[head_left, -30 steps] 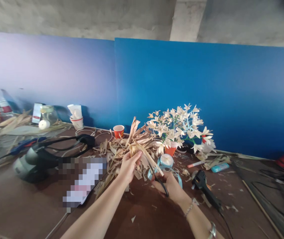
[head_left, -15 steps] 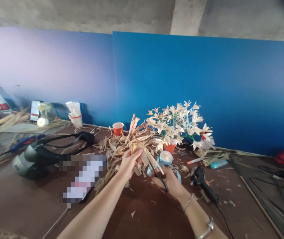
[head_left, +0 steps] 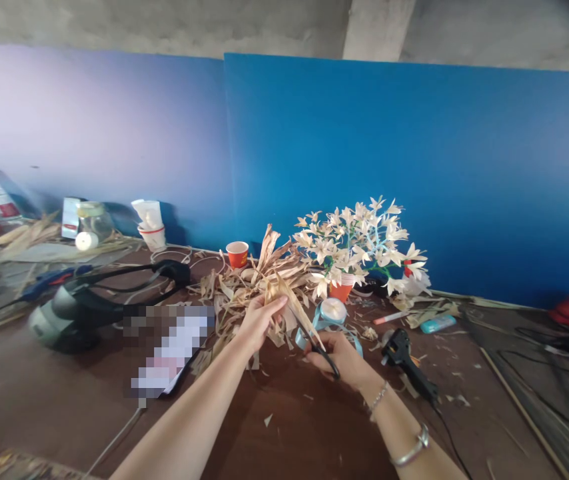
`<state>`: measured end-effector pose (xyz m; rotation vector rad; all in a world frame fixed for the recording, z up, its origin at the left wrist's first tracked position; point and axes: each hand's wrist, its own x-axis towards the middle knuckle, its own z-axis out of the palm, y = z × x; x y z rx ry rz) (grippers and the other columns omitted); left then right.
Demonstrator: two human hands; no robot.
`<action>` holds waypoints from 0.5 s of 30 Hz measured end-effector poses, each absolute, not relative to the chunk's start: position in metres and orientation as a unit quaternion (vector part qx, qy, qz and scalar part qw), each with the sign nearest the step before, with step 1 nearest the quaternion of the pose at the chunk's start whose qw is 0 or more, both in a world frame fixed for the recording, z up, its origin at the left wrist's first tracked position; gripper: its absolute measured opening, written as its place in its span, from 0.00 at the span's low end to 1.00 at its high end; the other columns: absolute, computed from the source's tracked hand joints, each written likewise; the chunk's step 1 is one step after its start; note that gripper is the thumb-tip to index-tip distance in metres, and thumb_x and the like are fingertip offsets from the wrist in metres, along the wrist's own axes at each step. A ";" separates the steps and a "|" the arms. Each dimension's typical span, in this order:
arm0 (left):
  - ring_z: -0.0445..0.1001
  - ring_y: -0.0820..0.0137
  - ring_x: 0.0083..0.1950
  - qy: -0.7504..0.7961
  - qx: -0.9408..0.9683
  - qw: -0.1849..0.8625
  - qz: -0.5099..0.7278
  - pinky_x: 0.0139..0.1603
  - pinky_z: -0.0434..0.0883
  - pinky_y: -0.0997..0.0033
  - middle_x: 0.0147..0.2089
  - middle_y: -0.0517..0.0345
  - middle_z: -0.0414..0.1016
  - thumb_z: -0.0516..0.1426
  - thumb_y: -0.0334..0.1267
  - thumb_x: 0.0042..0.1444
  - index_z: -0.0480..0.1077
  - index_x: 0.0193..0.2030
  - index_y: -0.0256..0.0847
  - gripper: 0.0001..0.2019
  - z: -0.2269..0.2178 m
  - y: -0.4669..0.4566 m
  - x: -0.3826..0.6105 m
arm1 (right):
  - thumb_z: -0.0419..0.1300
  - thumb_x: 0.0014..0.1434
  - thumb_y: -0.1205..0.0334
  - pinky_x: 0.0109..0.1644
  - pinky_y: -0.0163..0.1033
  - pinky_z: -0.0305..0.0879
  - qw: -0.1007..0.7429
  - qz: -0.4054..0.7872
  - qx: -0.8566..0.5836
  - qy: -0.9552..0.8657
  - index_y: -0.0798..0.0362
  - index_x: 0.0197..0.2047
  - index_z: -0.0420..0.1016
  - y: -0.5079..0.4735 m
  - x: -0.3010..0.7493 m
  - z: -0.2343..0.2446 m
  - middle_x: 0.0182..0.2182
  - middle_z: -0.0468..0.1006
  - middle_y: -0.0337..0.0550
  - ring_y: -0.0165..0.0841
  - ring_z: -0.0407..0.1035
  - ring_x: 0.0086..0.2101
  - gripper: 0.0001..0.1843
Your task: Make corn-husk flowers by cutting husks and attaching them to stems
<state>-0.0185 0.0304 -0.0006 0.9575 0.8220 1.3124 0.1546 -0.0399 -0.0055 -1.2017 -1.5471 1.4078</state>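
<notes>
Two bare hands meet over a dark brown worktop [head_left: 274, 427]. The left hand [head_left: 260, 323] pinches a dry, straw-coloured husk piece [head_left: 294, 303] between thumb and fingers; the piece slants down toward the right hand [head_left: 342, 360]. That hand's fingers are closed around the black handles of a pair of scissors [head_left: 328, 361], blades pointing up alongside the husk piece; how far apart the blades stand cannot be told. Behind the left hand spreads a loose heap of tan husk scraps [head_left: 234, 290]. Just beyond the right hand is a roll of pale blue ribbon [head_left: 333, 310], and behind it a bunch of cream star-shaped flowers [head_left: 354, 247] stands in an orange-red paper cup [head_left: 342, 291]. To the right lies a black glue gun [head_left: 409, 367].
</notes>
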 end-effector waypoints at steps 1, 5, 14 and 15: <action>0.60 0.80 0.16 0.359 0.419 0.612 0.566 0.16 0.55 0.80 0.18 0.64 0.65 0.65 0.40 0.37 0.72 0.25 0.35 0.10 0.000 0.030 -0.019 | 0.62 0.44 0.56 0.15 0.28 0.47 0.354 0.546 -0.465 -0.601 0.55 0.26 0.68 -0.040 0.155 -0.006 0.12 0.58 0.29 0.20 0.51 0.12 0.11; 0.59 0.82 0.17 0.349 0.432 0.614 0.561 0.17 0.57 0.81 0.19 0.64 0.66 0.65 0.39 0.37 0.72 0.23 0.35 0.10 0.004 0.027 -0.019 | 0.63 0.43 0.56 0.14 0.28 0.46 0.338 0.539 -0.471 -0.611 0.55 0.24 0.68 -0.039 0.156 -0.004 0.11 0.58 0.29 0.20 0.51 0.12 0.12; 0.59 0.81 0.16 0.361 0.446 0.604 0.553 0.17 0.55 0.80 0.20 0.62 0.67 0.65 0.40 0.37 0.72 0.24 0.34 0.11 0.001 0.029 -0.019 | 0.62 0.43 0.56 0.14 0.28 0.47 0.319 0.510 -0.489 -0.632 0.55 0.24 0.69 -0.040 0.158 0.002 0.10 0.58 0.29 0.21 0.52 0.12 0.11; 0.59 0.81 0.16 0.361 0.448 0.603 0.553 0.17 0.55 0.80 0.19 0.62 0.67 0.65 0.40 0.37 0.72 0.24 0.34 0.11 0.001 0.030 -0.019 | 0.62 0.43 0.56 0.14 0.28 0.47 0.319 0.512 -0.490 -0.629 0.55 0.24 0.68 -0.040 0.158 0.002 0.10 0.59 0.29 0.21 0.52 0.12 0.11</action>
